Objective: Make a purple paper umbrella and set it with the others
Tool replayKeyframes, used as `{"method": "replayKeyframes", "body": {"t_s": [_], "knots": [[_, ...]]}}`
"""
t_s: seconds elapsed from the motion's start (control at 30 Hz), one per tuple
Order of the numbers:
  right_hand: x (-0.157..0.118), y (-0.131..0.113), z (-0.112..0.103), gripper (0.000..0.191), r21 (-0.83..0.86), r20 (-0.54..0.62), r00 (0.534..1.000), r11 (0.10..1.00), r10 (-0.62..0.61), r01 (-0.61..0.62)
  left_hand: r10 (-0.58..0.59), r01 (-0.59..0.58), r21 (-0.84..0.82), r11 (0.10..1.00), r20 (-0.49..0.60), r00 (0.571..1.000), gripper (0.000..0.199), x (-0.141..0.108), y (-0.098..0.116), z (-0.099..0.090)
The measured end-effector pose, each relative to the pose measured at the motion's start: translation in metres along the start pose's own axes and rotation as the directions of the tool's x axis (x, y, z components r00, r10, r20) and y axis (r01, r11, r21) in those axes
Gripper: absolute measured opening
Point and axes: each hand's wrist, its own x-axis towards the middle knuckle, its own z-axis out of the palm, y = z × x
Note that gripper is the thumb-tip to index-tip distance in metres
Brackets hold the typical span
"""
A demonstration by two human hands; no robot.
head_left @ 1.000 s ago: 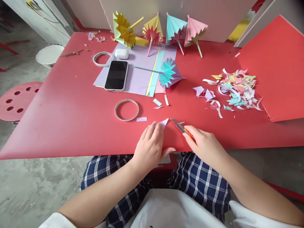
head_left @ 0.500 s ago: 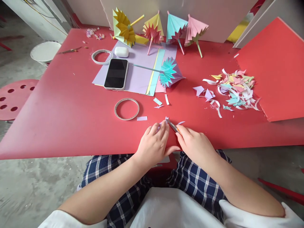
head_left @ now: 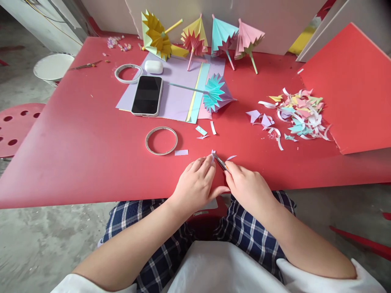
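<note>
Left arm point(head_left: 131, 244) angles toward two o'clock, left hand point(head_left: 195, 183) palm down, thumb splayed near three; right arm point(head_left: 314, 244) angles toward ten, right hand point(head_left: 247, 183) curled tight.

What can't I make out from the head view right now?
All in the head view:
- Lilac paper: full outline hidden by the left hand.
- Cutter: grip end covered by the right hand.
- Pink stool: cut off by the left edge.
- Beads: too small to count.
</note>
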Motion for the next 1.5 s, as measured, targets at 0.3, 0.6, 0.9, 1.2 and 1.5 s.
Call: {"method": "replayKeyframes", "body": {"t_s": [0.3,0.6,0.9,1.2,1.5], "knots": [[0.001,0.001,-0.001,0.017,-0.011,-0.04,0.997,0.998,-0.067,0.066,0.001,-0.002,0.023,1.0,0.02,1.0,0.069,0.0,0.0,0.0],[0.002,-0.001,-0.004,0.018,-0.024,0.006,0.999,0.999,-0.039,0.039,-0.001,-0.001,0.078,0.997,0.024,1.0,0.067,0.001,0.0,-0.001],[-0.003,-0.002,-0.003,0.017,-0.012,-0.006,0.999,0.999,-0.035,0.035,-0.001,0.001,0.075,0.997,0.008,1.0,0.067,0.0,0.002,-0.002],[-0.016,0.004,-0.003,0.016,0.042,0.049,0.998,0.999,0.029,-0.031,-0.003,0.001,0.096,0.995,0.021,1.0,0.065,-0.002,0.001,-0.003],[-0.014,0.038,0.0,0.023,0.43,-0.034,0.99,0.896,0.14,-0.112,-0.213,0.2,-0.164,0.966,-0.068,0.975,0.042,0.0,-0.011,-0.02]]}}
